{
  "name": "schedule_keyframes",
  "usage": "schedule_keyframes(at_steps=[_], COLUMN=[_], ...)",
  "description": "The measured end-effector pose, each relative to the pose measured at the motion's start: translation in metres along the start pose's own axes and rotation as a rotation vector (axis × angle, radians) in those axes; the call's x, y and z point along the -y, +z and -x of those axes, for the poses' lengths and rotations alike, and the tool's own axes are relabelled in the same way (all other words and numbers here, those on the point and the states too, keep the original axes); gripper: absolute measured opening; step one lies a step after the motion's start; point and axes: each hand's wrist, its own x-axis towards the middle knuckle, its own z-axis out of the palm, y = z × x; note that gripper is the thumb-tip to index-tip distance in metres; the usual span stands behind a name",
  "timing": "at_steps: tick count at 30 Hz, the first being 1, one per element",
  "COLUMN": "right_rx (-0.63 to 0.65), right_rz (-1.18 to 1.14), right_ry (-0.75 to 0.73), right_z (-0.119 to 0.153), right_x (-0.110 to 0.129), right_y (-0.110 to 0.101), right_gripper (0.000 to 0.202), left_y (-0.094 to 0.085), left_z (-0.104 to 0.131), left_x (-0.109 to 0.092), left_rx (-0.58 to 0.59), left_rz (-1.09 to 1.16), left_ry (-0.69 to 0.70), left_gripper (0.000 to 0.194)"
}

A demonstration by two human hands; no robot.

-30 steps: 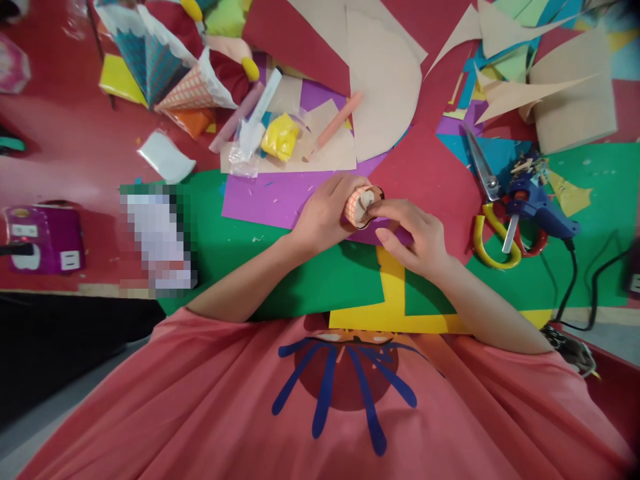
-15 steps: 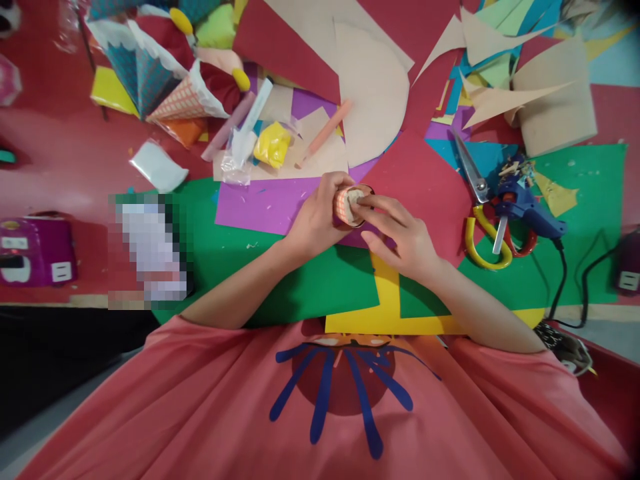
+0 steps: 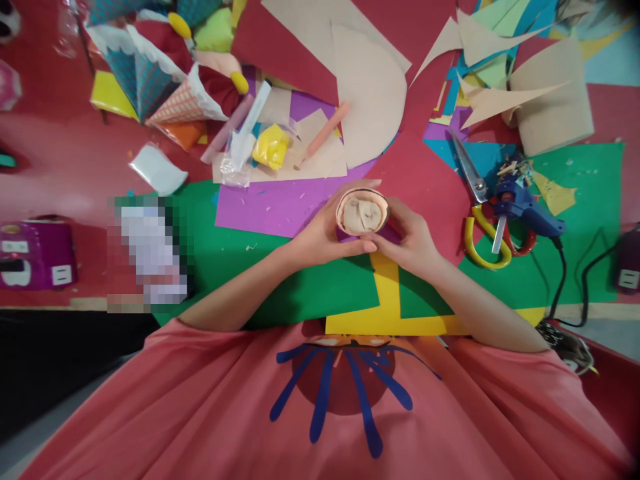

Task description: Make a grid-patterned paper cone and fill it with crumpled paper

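Note:
A round paper cone points its open end up at the camera, with pale, crumpled material inside its rim. My left hand wraps round its left side, thumb below the rim. On the right side, my right hand holds the cone too, its thumb at the lower rim near the left thumb. Beneath the hands lie purple paper and green paper. The lower part of the cone is hidden.
Scissors and a blue glue gun with a cord lie at the right. Finished-looking cones stand at the upper left, near a yellow lump and a white packet. Beige paper lies behind the hands.
My right fingers have come out of the cone's opening and now hold its right side. The opening has turned up toward the camera, and my left hand has shifted round it.

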Motion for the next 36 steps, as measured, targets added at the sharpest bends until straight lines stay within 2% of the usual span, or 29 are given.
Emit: schedule_keyframes(at_steps=[4, 7, 10, 14, 17, 20, 23, 26, 30, 36], right_rx=[0.024, 0.038, 0.009, -0.045, -0.090, -0.156, -0.222, -0.231, -0.232, -0.184], right_rz=[-0.223, -0.290, -0.215, -0.031, 0.042, 0.044, 0.019, 0.003, 0.016, -0.028], right_ry=[0.136, 0.165, 0.137, 0.088, 0.052, 0.029, 0.015, 0.032, 0.053, 0.126], right_z=[0.000, -0.001, -0.001, 0.000, 0.000, 0.000, 0.000, 0.001, 0.001, -0.001], right_x=[-0.002, -0.002, -0.002, -0.001, -0.001, -0.001, -0.002, -0.003, -0.003, -0.003], right_y=[0.000, 0.000, 0.000, -0.001, -0.002, -0.003, -0.002, 0.000, 0.001, -0.002], right_gripper=[0.032, 0.031, 0.038, 0.049, 0.047, 0.044, 0.043, 0.038, 0.032, 0.030], left_y=[-0.002, -0.003, -0.003, -0.005, -0.007, -0.007, -0.004, -0.001, 0.001, 0.001], left_z=[-0.001, -0.002, -0.002, -0.002, 0.000, 0.002, 0.001, 0.000, 0.001, 0.000], left_x=[-0.003, -0.003, -0.001, -0.003, -0.003, 0.003, 0.010, 0.013, 0.009, 0.006], left_rx=[-0.024, -0.073, -0.084, -0.031, -0.017, -0.116, -0.275, -0.352, -0.334, -0.277], left_rz=[0.172, 0.174, 0.054, -0.104, -0.139, -0.100, -0.074, -0.070, -0.118, -0.120], left_ry=[-0.083, -0.136, -0.099, 0.062, 0.078, 0.064, 0.150, 0.194, 0.091, 0.071], left_gripper=[0.058, 0.052, 0.047, 0.050, 0.057, 0.057, 0.044, 0.037, 0.030, 0.048])
